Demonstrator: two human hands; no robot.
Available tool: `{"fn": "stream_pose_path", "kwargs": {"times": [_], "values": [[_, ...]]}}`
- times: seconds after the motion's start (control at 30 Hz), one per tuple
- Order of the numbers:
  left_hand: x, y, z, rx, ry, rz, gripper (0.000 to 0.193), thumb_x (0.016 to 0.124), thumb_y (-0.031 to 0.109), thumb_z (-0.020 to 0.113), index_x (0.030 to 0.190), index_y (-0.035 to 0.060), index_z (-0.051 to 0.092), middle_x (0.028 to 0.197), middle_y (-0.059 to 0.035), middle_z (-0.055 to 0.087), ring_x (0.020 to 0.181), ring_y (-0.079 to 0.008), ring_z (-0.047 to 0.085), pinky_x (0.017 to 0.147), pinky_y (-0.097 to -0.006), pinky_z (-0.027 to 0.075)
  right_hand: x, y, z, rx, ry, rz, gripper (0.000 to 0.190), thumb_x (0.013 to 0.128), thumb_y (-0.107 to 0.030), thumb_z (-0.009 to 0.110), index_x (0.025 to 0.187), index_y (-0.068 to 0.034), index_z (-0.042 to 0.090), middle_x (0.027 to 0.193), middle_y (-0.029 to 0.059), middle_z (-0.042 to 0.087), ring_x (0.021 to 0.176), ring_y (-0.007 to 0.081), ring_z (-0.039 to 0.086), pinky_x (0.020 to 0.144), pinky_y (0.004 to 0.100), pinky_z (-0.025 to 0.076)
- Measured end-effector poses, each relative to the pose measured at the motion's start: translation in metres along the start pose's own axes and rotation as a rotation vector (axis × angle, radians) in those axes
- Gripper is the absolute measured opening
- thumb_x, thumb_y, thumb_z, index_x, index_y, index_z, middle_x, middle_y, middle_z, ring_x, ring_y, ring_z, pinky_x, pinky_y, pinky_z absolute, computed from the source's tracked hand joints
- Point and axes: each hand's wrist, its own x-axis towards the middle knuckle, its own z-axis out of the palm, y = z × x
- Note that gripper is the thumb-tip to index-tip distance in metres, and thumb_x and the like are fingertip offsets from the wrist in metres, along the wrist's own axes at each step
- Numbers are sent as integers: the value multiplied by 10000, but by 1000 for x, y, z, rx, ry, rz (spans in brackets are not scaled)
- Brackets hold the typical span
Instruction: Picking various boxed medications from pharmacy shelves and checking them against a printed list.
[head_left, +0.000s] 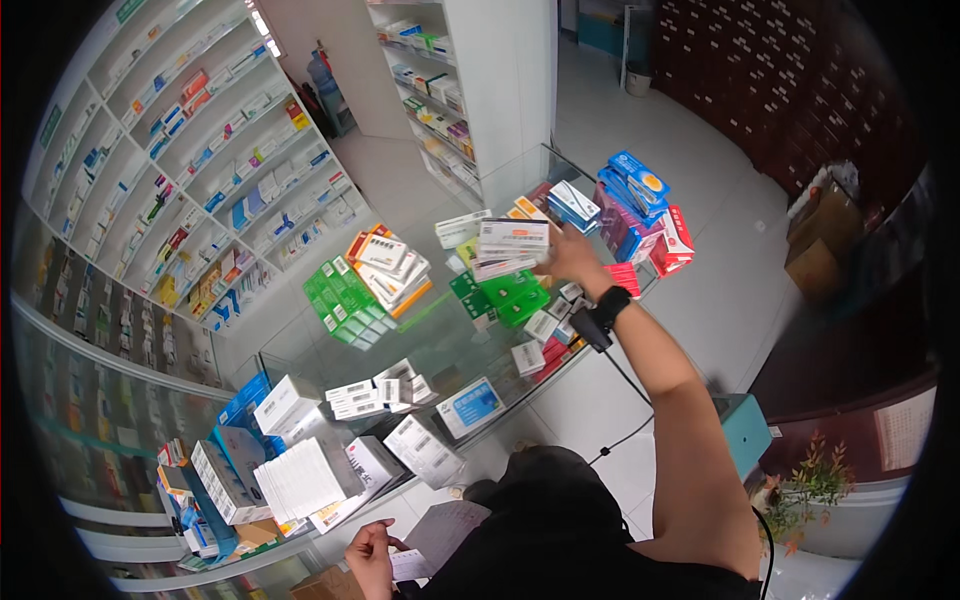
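In my left hand (369, 553), low in the view, are sheets of paper (448, 529) with print or writing. My right hand (574, 259) reaches over the far part of a glass counter (457, 352). Its fingers are closed around the right end of several white medicine boxes (514, 236), partly covering them. Under and in front of these lie green boxes (517, 300). Just beyond the hand is a stack of blue and white boxes (574, 204). A black wrist strap (613, 304) sits on my right wrist, with a black device and cable beside it.
Green cartons (345, 300) and white-orange boxes (390, 266) stand at the counter's far edge. White cartons (307, 480) crowd its left end. Purple cartons (619, 221) rise at the right end. Medicine shelves (195, 150) line the left; a dark drawer cabinet (780, 82) stands far right.
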Motion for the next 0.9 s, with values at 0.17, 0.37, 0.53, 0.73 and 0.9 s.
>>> {"fn": "stream_pose_path", "kwargs": {"times": [0.17, 0.37, 0.53, 0.73, 0.9], "values": [[0, 28, 37, 39, 12, -23, 205, 927, 130, 517, 963, -10, 663, 654, -24, 597, 640, -98, 524, 651, -252, 413, 10, -13, 8, -107, -105, 120, 1139, 607, -577, 723, 1455, -100, 131, 1431, 308, 174, 1331, 466, 168, 1028, 590, 201], [4, 46, 64, 78, 25, 31, 205, 926, 135, 530, 946, -25, 656, 663, -25, 607, 646, -97, 518, 660, -254, 415, 14, -14, 18, -126, 10, 132, 1117, 589, -520, 751, 1443, -88, 176, 1381, 327, 229, 1286, 501, 197, 981, 628, 247], [2, 42, 67, 50, 34, -32, 192, 925, 143, 539, 971, -4, 654, 735, -45, 646, 672, -108, 527, 678, -271, 425, 15, -25, 24, -184, 109, 125, 1099, 573, -501, 767, 1435, -103, 214, 1333, 316, 294, 1259, 483, 254, 941, 598, 306], [6, 19, 65, -24, 69, 8, 187, 927, 83, 511, 893, -66, 618, 595, -54, 594, 503, -126, 587, 467, -226, 395, 11, -8, 2, -109, 271, 36, 984, 614, -467, 741, 1422, -149, 277, 1191, 258, 388, 1080, 398, 399, 875, 522, 320], [7, 21, 66, -57, 70, -17, 188, 931, 76, 509, 884, -70, 618, 589, -39, 575, 505, -123, 588, 474, -229, 416, 2, -13, -38, -137, 365, -49, 990, 592, -436, 760, 1415, -147, 292, 1169, 245, 391, 1075, 398, 397, 894, 513, 313]]}}
